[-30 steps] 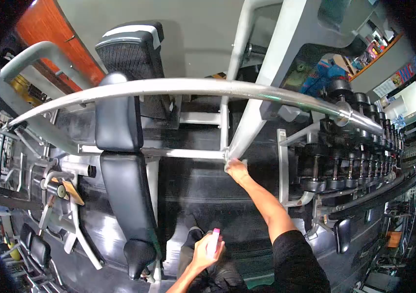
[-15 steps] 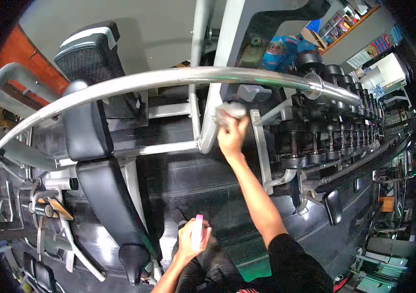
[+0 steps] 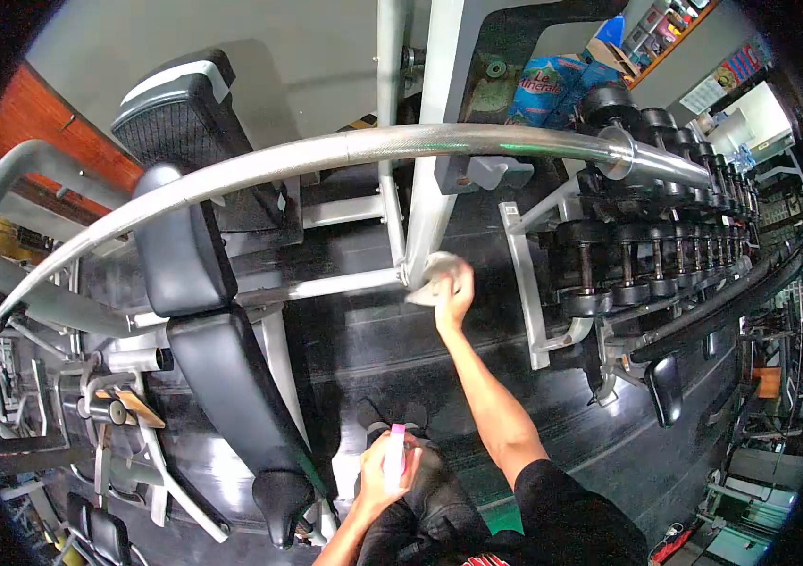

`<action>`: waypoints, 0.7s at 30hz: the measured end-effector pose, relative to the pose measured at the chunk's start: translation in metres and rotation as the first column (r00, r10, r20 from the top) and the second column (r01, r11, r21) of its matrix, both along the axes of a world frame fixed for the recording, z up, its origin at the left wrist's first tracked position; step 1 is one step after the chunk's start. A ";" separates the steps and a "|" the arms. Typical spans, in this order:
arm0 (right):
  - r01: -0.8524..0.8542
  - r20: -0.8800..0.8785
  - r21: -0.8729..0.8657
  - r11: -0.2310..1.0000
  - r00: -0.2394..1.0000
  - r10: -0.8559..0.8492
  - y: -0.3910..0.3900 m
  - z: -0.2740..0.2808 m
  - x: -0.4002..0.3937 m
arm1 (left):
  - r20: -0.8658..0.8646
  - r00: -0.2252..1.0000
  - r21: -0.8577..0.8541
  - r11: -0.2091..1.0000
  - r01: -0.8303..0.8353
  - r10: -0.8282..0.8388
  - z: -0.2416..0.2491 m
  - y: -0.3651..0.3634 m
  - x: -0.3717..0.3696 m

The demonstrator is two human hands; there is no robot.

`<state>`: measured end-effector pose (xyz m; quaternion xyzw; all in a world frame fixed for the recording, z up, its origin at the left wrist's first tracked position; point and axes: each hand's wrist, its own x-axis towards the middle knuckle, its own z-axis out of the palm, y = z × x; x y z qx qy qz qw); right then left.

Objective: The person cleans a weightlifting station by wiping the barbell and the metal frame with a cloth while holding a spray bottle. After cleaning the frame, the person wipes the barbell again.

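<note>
My right hand (image 3: 455, 296) is closed on a pale cloth (image 3: 432, 280), which lies against the lower end of the grey upright post (image 3: 432, 212) of the bench frame. In my left hand (image 3: 383, 474), low in front of my body, is a small white and pink bottle (image 3: 395, 455), held upright with the fingers wrapped round it. A long silver barbell (image 3: 354, 145) crosses the view above both hands. The black padded bench (image 3: 232, 377) stands to the left of my hands.
Racks of black dumbbells (image 3: 628, 259) stand on the right. A second black seat (image 3: 175, 113) is at the upper left, near the wall. Blue packages (image 3: 543, 90) lie behind the frame. More gym machines line the lower left and far right.
My right hand and the cloth have moved down the post to its lower end. My left hand still holds the bottle. The whole view has shifted slightly.
</note>
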<state>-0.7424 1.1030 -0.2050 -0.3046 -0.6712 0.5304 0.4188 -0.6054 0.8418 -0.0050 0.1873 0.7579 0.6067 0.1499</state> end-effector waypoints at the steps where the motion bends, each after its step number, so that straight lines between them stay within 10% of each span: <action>1: 0.060 -0.060 0.011 0.998 0.996 -0.060 0.005 0.031 -0.010 | 0.001 1.000 0.001 1.000 0.000 0.000 -0.001 -0.001 0.000; 6: 0.142 -0.198 0.155 0.978 0.974 -0.110 0.026 0.159 -0.062 | -0.046 0.999 0.062 0.998 -0.010 0.013 0.001 0.004 -0.009; 11: 0.096 -0.079 0.486 0.868 0.995 -0.066 0.015 0.128 -0.060 | 0.013 0.999 0.022 0.999 0.030 -0.030 0.002 0.004 -0.008; 18: -0.161 0.432 0.105 0.981 0.896 0.101 0.012 -0.014 0.001 | 0.157 0.983 -0.040 0.994 0.098 -0.091 -0.011 -0.001 0.006; 21: -0.089 0.328 -0.065 0.994 0.939 0.106 0.028 -0.030 -0.006 | 0.141 0.983 -0.030 0.992 0.126 -0.120 -0.009 -0.004 0.006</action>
